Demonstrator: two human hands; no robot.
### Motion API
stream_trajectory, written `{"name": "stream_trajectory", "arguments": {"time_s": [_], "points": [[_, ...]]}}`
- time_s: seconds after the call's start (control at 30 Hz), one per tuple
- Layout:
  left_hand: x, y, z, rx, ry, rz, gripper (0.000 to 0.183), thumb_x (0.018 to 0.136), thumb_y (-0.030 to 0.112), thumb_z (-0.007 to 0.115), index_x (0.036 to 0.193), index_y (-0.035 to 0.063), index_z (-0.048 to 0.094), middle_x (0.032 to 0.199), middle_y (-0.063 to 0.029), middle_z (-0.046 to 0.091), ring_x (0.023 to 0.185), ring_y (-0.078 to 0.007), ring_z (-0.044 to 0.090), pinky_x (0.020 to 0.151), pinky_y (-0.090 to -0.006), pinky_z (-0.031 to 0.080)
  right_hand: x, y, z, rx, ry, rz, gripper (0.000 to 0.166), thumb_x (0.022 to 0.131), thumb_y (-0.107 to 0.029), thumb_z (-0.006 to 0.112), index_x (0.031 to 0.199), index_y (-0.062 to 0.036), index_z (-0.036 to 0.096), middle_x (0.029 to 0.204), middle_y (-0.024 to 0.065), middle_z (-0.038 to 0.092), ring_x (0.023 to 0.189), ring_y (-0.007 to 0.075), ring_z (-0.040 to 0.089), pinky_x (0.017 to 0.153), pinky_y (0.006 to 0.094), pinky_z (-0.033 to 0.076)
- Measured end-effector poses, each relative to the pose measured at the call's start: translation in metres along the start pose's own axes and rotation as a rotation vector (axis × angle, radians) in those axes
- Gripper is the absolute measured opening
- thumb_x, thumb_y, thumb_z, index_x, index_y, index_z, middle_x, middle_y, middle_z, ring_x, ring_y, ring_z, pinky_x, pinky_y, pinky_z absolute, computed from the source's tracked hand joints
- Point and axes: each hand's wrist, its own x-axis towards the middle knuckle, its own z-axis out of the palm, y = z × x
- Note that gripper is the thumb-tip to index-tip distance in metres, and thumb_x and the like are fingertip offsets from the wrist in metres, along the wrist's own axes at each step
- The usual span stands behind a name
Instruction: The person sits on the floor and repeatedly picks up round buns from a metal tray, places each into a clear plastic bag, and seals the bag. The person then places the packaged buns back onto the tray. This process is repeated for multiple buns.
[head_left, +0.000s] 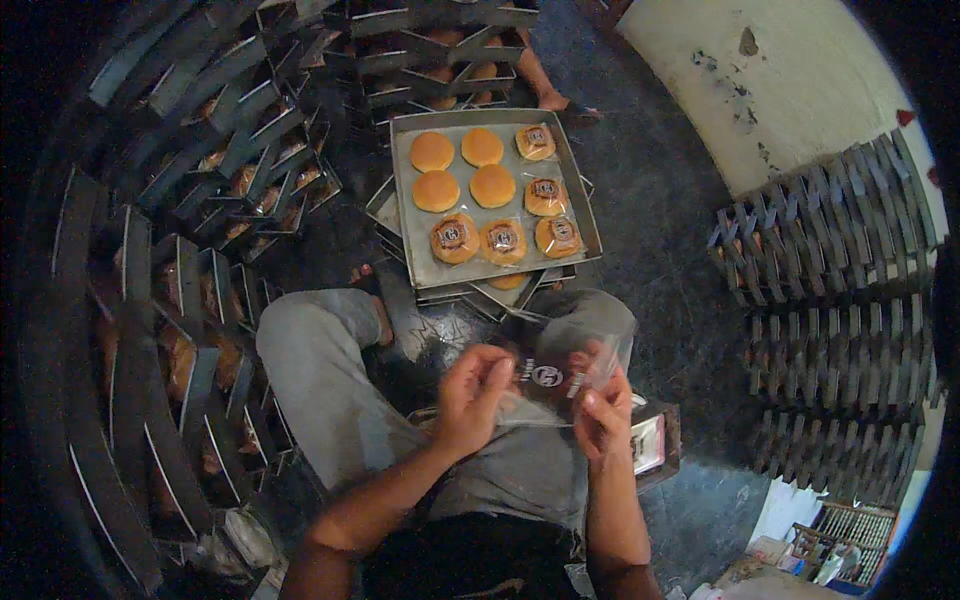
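Observation:
Above my lap, my left hand (474, 401) and my right hand (606, 409) hold a clear plastic bag (547, 375) with a printed mark between them, each pinching one side of it. No bun shows inside the bag. Beyond my knees, a square metal tray (405, 247) rests on a stack of similar trays. Several unwrapped round buns (436, 190) lie at its upper left. Several buns in clear printed wrappers (454, 238) lie along its near edge and right side.
Stacked metal trays (199, 367) with buns stand close at my left, and more stacks (832, 352) stand at the right by a wall. A small box (660, 446) with packets sits beside my right hand. Another person's bare foot (553, 101) shows behind the far stack (442, 56).

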Motion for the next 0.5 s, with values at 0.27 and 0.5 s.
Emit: {"name": "stream_trajectory", "arguments": {"time_s": [0.27, 0.5], "points": [[0.035, -0.003, -0.083, 0.02, 0.114, -0.119, 0.014, 0.103, 0.015, 0.061, 0.111, 0.0028, 0.058, 0.094, -0.0036, 0.063, 0.083, -0.0118, 0.064, 0.074, -0.028, 0.053, 0.063, 0.024, 0.011, -0.469, -0.144, 0.243, 0.036, 0.067, 0.002, 0.091, 0.089, -0.007, 0.064, 0.091, 0.0026, 0.067, 0.086, 0.0135, 0.063, 0.075, 0.0291, 0.05], [0.06, 0.003, -0.092, -0.097, 0.219, -0.44, 0.017, 0.102, 0.018, 0.062, 0.105, 0.0022, 0.058, 0.089, -0.0033, 0.062, 0.078, -0.0119, 0.063, 0.07, -0.0281, 0.053, 0.127, 0.018, 0.055, -1.061, -0.251, 0.133, 0.02, 0.075, -0.001, 0.088, 0.08, -0.0035, 0.069, 0.087, 0.006, 0.072, 0.08, 0.0139, 0.067, 0.071, 0.029, 0.052]]}}
